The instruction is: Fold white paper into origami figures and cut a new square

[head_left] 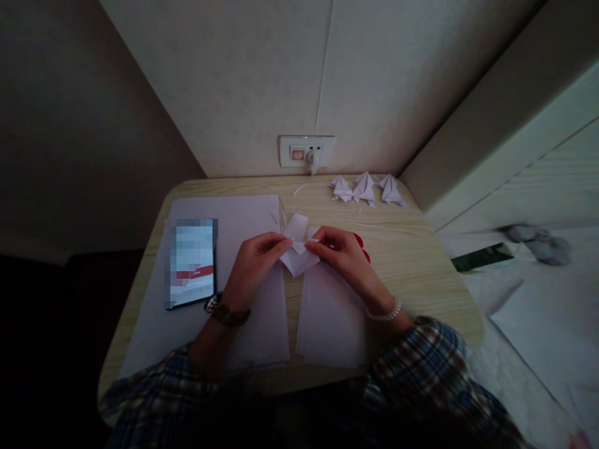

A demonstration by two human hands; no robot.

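A small piece of white paper (pixel 297 249), partly folded, is held above the wooden table (pixel 412 262) between both hands. My left hand (pixel 255 265) pinches its left side with fingers closed; a wristwatch sits on that wrist. From the right, my right hand (pixel 344 254) pinches the other side, and it wears a bead bracelet. Below the hands lie flat white paper sheets (pixel 327 318).
A phone (pixel 191 262) lies on a large white sheet (pixel 234 215) at the left. Three folded paper figures (pixel 367 188) stand at the table's back right, below a wall socket (pixel 306 151). Scissors with red handles (pixel 361 244) peek out behind my right hand. A bed with papers is on the right.
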